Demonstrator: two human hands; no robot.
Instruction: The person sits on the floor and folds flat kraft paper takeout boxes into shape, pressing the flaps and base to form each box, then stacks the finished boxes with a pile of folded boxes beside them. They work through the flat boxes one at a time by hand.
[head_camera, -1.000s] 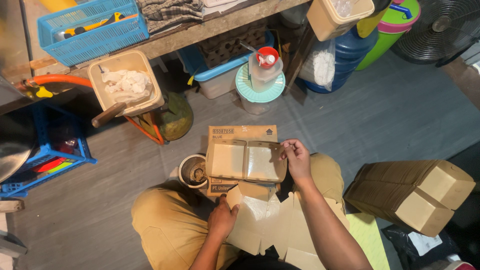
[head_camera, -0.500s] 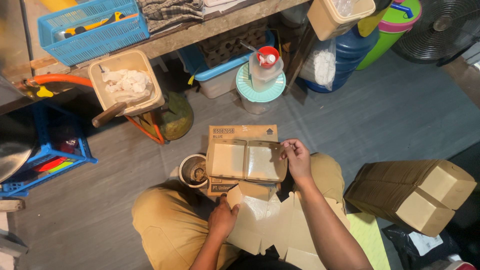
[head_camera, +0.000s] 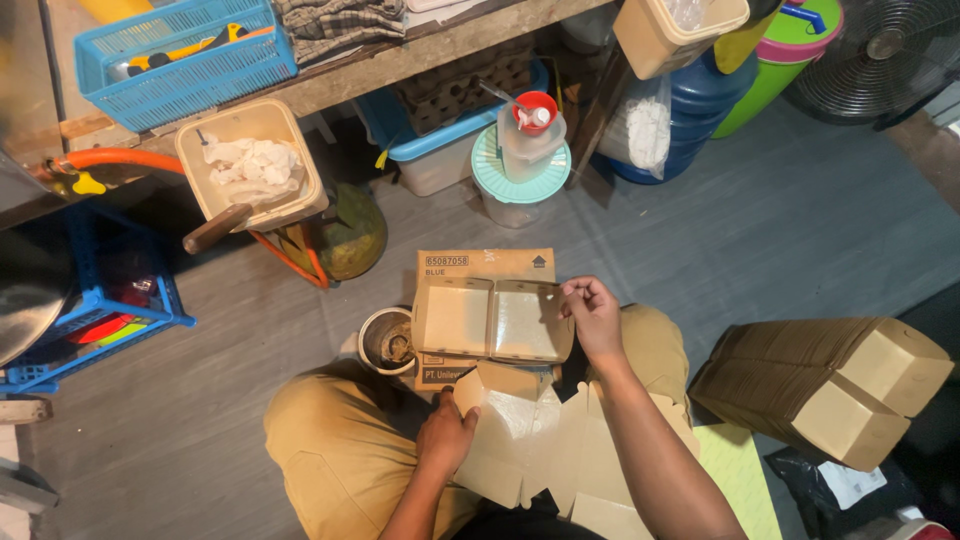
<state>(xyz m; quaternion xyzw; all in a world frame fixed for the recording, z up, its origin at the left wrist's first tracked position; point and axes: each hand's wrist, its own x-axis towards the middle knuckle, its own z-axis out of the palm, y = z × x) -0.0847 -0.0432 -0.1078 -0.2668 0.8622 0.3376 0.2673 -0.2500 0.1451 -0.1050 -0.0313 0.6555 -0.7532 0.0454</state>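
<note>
I sit cross-legged on the floor. My right hand (head_camera: 592, 313) grips the right edge of an opened brown paper food box (head_camera: 492, 318), which lies with its two trays side by side on a flat cardboard carton (head_camera: 485, 263). My left hand (head_camera: 446, 436) rests on a flat unfolded box blank (head_camera: 530, 440) in my lap, fingers pressing its left edge. More flat blanks lie under it, over my right leg.
A stack of folded brown boxes (head_camera: 830, 385) lies on the floor at my right. A small round cup (head_camera: 386, 341) stands left of the carton. Ahead are a teal-lidded container with a plastic jug (head_camera: 527, 150), a beige tub (head_camera: 250, 165), blue baskets (head_camera: 185, 55) and a fan (head_camera: 885, 50).
</note>
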